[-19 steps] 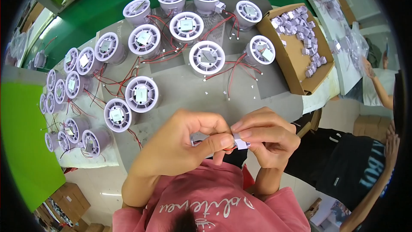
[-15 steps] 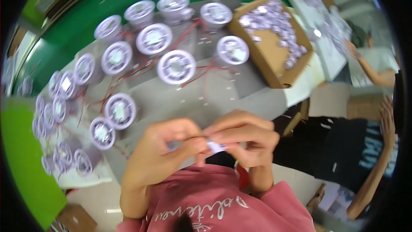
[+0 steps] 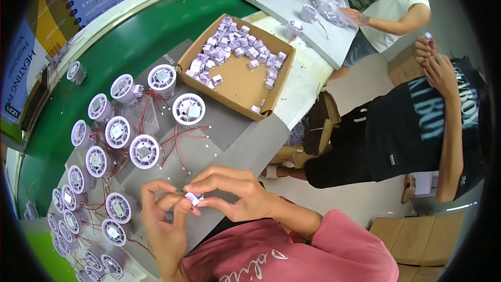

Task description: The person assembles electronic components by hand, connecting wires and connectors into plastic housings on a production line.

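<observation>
Between my left hand (image 3: pixel 168 216) and my right hand (image 3: pixel 235 190), the fingertips pinch a small pale-lilac plastic piece (image 3: pixel 193 198). A bit of red shows just under it, too small to name. Both hands are closed on it in front of my body, over the near edge of the grey work surface (image 3: pixel 229 149). Beyond them stand several lilac round cup-shaped housings with spoked tops, such as one housing (image 3: pixel 145 151) near my right hand. Thin red and black wires (image 3: pixel 177 146) trail from them. My fingers partly cover the held piece.
A cardboard box (image 3: pixel 235 86) with many small lilac pieces stands ahead. Behind runs a green conveyor belt (image 3: pixel 162 28). A white table (image 3: pixel 323 39) at the back right bears more housings and a plastic bag (image 3: pixel 329 5). Two people are on the right, one in black close by.
The view has swung to the right, so the box now sits nearer the middle and the second person shows more fully. Both hands still hold the small piece together.
</observation>
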Available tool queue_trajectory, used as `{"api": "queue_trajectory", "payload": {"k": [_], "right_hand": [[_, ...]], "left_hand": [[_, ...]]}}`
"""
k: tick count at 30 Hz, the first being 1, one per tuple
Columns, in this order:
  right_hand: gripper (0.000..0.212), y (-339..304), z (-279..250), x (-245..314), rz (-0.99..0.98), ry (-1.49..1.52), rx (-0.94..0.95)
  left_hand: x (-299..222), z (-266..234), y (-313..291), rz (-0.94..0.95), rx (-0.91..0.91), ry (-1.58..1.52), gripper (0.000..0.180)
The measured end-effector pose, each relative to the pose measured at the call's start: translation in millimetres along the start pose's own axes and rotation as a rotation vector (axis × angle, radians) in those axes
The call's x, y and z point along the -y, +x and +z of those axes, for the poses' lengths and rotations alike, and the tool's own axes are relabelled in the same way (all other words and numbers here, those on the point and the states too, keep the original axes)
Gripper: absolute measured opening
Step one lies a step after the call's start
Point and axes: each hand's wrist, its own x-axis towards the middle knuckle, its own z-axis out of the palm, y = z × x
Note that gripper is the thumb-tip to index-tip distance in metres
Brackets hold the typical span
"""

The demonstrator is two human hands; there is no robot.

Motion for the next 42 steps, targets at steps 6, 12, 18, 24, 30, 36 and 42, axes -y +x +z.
{"api": "queue_trajectory", "payload": {"k": [6,12,18,24,30,36,42], "right_hand": [[0.039,3.5,-8.5,1.9,0.032,-0.113,0.009],[0.036,0.4,-15.9,5.3,0.013,-0.173,0.042],[0.033,-5.6,-20.0,11.8,0.12,-0.261,0.041],[0.03,-9.6,-19.4,11.1,0.324,-0.049,0.068],[0.03,-19.1,-9.5,2.1,0.373,0.106,-0.008],[0.03,-16.2,-12.3,5.0,0.308,0.017,0.004],[0.029,-7.1,-8.1,10.7,0.274,-0.08,0.075]], "left_hand": [[-10.2,9.2,-0.2,0.173,-0.062,0.583,0.034],[-4.6,-7.2,-1.2,0.264,0.041,0.771,0.011],[-9.7,8.9,-3.9,0.314,0.012,0.895,0.003],[-9.9,10.4,-6.1,0.387,0.003,0.929,0.001],[-7.8,19.1,-8.4,0.273,-0.039,0.83,0.003],[-4.6,8.2,-6.4,0.297,-0.051,0.808,0.005],[-7.6,5.9,-10.6,0.253,-0.049,0.786,0.01]]}}
